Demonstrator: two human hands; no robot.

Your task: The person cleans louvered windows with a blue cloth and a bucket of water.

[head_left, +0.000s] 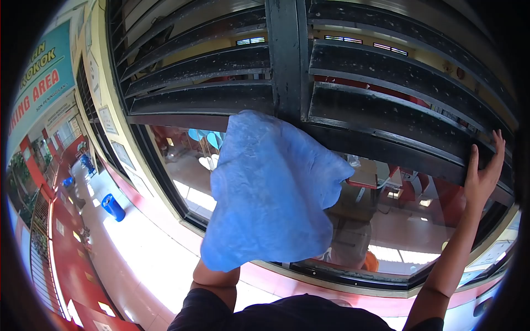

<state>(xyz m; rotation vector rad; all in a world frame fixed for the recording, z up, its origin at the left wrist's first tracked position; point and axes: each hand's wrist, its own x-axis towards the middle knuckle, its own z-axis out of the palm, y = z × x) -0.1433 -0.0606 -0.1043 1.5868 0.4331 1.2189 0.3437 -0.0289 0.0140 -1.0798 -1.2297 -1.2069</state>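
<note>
A blue cloth (270, 193) hangs spread out in front of the window, its top edge against the lower black slats and frame. My left forearm (216, 278) goes up behind the cloth, which covers my left hand and its fingers; the cloth is held up there. On the right, my right hand (484, 175) is raised with thumb and fingers apart, resting at the louvre slats (386, 113) near the window's right side. It holds nothing. A black upright post (287, 60) divides the slats above the cloth.
Below the slats, glass (397, 237) shows a room with furniture and reflections. Left of the window runs a bright tiled walkway (127, 259) with a blue bin (113, 207), a railing (41, 243) and red walls. A teal sign (44, 71) hangs at upper left.
</note>
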